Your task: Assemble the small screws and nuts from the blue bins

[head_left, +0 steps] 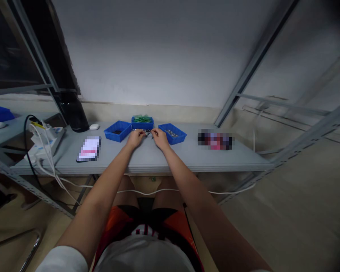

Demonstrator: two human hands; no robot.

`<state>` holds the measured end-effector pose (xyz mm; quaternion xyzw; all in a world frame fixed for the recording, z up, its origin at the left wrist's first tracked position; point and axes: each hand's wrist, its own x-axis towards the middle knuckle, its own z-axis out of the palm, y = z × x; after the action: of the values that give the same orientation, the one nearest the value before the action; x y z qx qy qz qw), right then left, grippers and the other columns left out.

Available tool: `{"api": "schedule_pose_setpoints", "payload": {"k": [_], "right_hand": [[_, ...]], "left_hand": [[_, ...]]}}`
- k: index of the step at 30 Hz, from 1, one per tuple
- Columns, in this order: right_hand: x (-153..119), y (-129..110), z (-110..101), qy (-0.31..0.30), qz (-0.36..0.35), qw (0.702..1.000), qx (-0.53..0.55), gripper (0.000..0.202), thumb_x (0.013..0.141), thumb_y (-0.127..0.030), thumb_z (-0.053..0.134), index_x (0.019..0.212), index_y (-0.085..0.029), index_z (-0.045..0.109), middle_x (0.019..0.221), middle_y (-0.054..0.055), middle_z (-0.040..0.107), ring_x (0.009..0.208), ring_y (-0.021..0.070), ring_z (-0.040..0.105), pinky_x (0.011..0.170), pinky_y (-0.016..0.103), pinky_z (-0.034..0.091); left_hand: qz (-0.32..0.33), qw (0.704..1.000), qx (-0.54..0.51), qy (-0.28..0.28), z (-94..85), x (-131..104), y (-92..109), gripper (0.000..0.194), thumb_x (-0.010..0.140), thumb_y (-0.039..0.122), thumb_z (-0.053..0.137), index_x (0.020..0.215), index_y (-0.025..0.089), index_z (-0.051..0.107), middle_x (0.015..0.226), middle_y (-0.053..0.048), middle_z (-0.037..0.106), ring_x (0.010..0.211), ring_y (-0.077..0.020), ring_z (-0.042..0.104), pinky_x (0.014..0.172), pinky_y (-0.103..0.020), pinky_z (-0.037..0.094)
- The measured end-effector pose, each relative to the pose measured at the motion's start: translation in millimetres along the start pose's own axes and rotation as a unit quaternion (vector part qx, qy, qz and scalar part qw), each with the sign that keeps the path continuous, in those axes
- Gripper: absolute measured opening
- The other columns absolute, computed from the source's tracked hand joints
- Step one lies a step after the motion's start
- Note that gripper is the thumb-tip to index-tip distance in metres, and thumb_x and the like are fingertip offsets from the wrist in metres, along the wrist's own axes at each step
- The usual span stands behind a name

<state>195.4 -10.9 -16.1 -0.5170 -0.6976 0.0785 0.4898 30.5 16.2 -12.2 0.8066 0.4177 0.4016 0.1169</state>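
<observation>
My left hand [135,138] and my right hand [159,137] meet over the grey table [158,158], just in front of three blue bins. Together they pinch a small metal part [147,132] between their fingertips; it is too small to make out. The left blue bin [118,130] holds dark pieces. Green pieces fill the middle blue bin [142,121]. The right blue bin [172,133], beside my right hand, holds small metal parts.
A phone [89,149] lies on the table left of my hands, a blurred packet [215,139] on the right. A power strip with white cables [42,141] sits at the left edge, a black cylinder [73,113] behind it. Metal rack struts [243,79] rise on the right.
</observation>
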Motion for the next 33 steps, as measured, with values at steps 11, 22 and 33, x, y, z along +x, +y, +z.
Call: {"api": "schedule_pose_setpoints", "payload": {"k": [11,22,33], "right_hand": [[-1.4,6.4,4.3,-0.086,-0.028,0.995,-0.052,0.018,0.086,-0.02,0.05,0.09,-0.018,0.068,0.092,0.007,0.068,0.086,0.0177,0.06,0.082,0.029,0.043],[-4.3,2.4,3.2,-0.121,-0.04,0.991,-0.046,0.019,0.087,-0.021,0.05,0.092,-0.018,0.068,0.091,0.006,0.069,0.085,0.0169,0.06,0.081,0.028,0.043],[1.3,2.8,0.5,0.008,0.011,1.0,-0.007,0.02,0.087,-0.026,0.046,0.089,-0.018,0.065,0.087,0.005,0.067,0.08,0.016,0.059,0.078,0.027,0.044]], "left_hand": [[-0.003,0.998,-0.017,0.056,-2.4,1.3,3.9,0.018,0.084,0.024,0.053,0.088,0.015,0.068,0.09,-0.008,0.068,0.08,-0.0167,0.059,0.077,-0.029,0.045],[0.036,0.998,-0.01,0.05,-3.8,-0.8,7.2,0.02,0.086,0.026,0.05,0.088,0.016,0.067,0.086,-0.006,0.065,0.08,-0.016,0.057,0.076,-0.027,0.044],[0.007,1.0,-0.02,0.019,-0.2,0.5,2.2,0.016,0.083,0.021,0.051,0.086,0.015,0.066,0.088,-0.007,0.068,0.081,-0.017,0.06,0.079,-0.029,0.046]]}}
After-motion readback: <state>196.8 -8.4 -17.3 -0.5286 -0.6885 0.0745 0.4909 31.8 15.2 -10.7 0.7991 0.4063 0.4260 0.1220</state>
